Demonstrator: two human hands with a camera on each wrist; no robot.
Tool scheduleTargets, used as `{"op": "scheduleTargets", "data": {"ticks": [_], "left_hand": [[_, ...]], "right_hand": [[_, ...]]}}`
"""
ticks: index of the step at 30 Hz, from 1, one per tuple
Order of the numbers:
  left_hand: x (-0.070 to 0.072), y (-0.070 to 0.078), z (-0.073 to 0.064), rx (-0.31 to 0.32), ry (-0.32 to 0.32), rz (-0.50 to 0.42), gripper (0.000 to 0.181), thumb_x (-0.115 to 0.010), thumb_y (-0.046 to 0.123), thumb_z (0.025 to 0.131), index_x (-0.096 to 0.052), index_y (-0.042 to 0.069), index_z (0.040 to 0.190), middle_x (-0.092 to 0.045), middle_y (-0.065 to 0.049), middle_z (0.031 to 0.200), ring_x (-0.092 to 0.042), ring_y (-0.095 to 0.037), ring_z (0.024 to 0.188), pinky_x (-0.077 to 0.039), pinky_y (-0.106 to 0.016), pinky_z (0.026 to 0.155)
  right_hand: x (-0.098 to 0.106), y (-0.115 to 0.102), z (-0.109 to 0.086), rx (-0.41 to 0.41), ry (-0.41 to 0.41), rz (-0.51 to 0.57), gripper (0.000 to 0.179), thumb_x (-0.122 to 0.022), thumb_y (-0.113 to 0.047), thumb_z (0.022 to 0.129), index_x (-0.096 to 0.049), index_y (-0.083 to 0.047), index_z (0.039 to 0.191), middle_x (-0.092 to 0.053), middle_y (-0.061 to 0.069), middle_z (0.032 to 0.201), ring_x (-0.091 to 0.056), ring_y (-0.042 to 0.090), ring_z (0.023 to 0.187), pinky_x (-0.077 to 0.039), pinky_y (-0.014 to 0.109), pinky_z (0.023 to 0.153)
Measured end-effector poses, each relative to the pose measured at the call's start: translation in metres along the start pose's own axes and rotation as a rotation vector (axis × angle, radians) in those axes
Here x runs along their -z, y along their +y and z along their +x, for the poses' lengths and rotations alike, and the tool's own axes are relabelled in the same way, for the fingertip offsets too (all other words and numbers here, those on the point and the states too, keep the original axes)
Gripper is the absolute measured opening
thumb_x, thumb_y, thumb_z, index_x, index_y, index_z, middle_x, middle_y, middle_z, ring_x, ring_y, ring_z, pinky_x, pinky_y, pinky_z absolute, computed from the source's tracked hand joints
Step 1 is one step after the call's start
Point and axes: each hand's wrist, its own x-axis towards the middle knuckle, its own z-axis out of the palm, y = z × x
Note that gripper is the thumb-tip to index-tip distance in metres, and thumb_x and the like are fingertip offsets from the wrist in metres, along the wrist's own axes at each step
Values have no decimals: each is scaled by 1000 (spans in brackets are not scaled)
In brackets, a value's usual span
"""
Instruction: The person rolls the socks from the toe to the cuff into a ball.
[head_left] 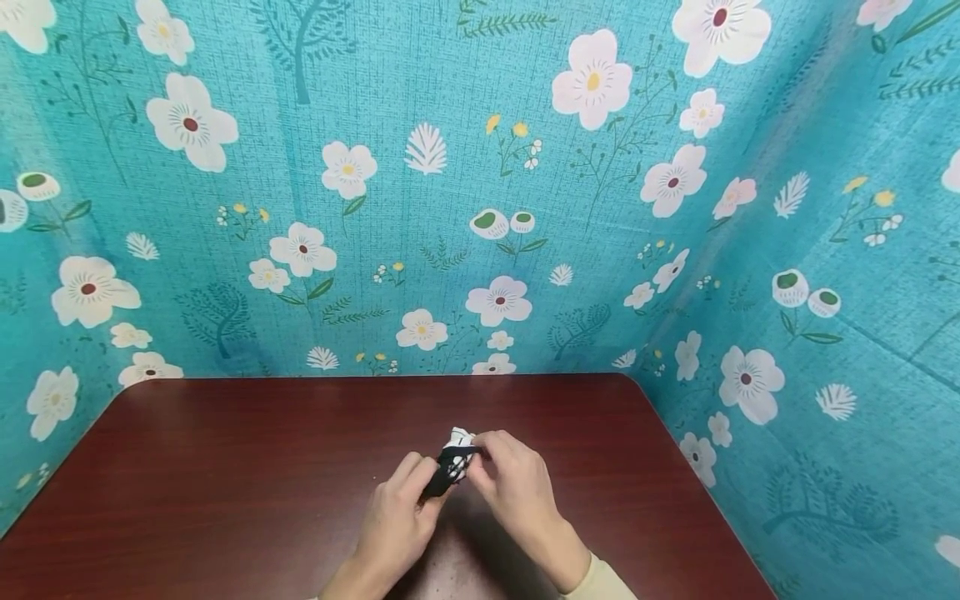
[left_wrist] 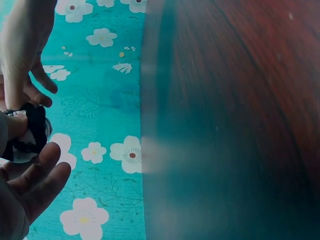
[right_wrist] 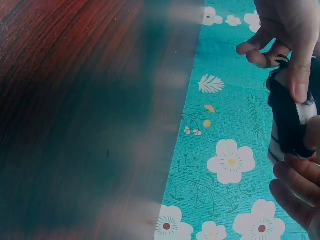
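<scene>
A small bundled black-and-white sock point(head_left: 441, 482) is held just above the table, its white end pointing away from me. My left hand point(head_left: 396, 518) grips the black part on the near left side, thumb against fingers. On the other side, my right hand point(head_left: 521, 490) pinches the fabric edge between thumb and fingers. The left wrist view shows the dark knit of the sock point(left_wrist: 37, 125) between both hands. In the right wrist view, black bands and white striped cloth show on the sock point(right_wrist: 286, 117), with the left thumb pressed on it. The fingers hide part of it.
A dark red-brown wooden table point(head_left: 225, 475) with rounded far corners lies under the hands. Behind it and on the right hangs a teal curtain point(head_left: 420, 275) with white flowers, right at the table's edges.
</scene>
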Motion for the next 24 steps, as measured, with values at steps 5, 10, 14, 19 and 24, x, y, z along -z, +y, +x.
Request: {"op": "scheduleTargets", "data": {"ticks": [5, 10, 14, 19, 24], "left_hand": [[3, -3, 1, -92, 0, 13, 36, -86, 2, 68, -60, 17, 89, -52, 12, 88, -52, -5, 59, -42, -23, 50], [4, -6, 2, -156, -59, 12, 38, -86, 1, 68, -60, 17, 90, -52, 11, 91, -54, -6, 64, -46, -24, 54], [6, -10, 3, -185, -108, -18, 35, -81, -2, 70, -60, 17, 90, -51, 10, 92, -54, -6, 68, -48, -23, 58], [10, -14, 4, -236, -114, -65, 36, -79, -4, 70, -62, 16, 94, -51, 10, 93, -54, -5, 72, -48, -21, 61], [12, -17, 5, -301, -90, -140, 34, -74, -6, 72, -65, 14, 98, -57, 8, 100, -61, -8, 81, -52, -23, 69]], "right_hand": [[1, 2, 0, -130, -15, 140, 22, -70, 2, 79, -65, -15, 92, -65, -9, 82, -61, 1, 67, -51, 20, 57], [3, 6, 1, -251, -34, 243, 27, -69, 6, 80, -65, -15, 96, -64, -12, 81, -62, 1, 68, -51, 18, 58], [4, 10, 2, -285, -30, 269, 25, -70, 5, 81, -66, -16, 93, -64, -12, 81, -62, 4, 68, -52, 22, 57], [6, 12, 4, -386, -82, 345, 23, -68, 3, 84, -70, -20, 88, -65, -13, 80, -61, 6, 68, -53, 27, 57], [11, 14, 8, -572, -195, 541, 19, -61, 4, 90, -73, -11, 90, -69, -1, 80, -68, 21, 63, -56, 31, 53]]}}
